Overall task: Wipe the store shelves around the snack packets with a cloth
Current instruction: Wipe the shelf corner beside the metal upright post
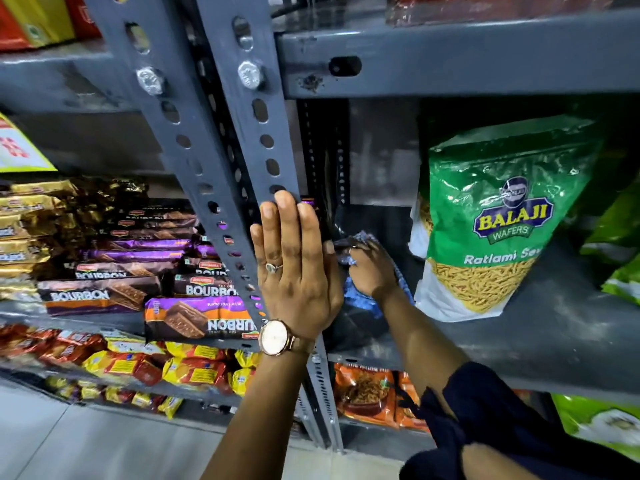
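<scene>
The green snack packet standing upright on the grey shelf carries the words "BALAJI WAFERS" and, below them, "Ratlami Sev", with the last letters cut by the curve of the bag. Through its clear lower part thin yellow strands are visible. To the left of the slotted upright post, the brown and purple biscuit packs read "BOURBON"; one of them lies turned upside down, so its name reads reversed. Lower shelves hold yellow and red packets whose writing is too small to read.

The cloth is blue with a lighter pattern and a darker part toward the shelf edge, and it is crumpled. It lies on the grey shelf in the left corner, near the post and well to the left of the green packet. The right hand presses on it from above with fingers bent around the fabric, so the cloth shows on both sides of the hand. The left hand, with a ring and a wristwatch, lies flat and open against the post, fingers straight and together, holding nothing.
</scene>
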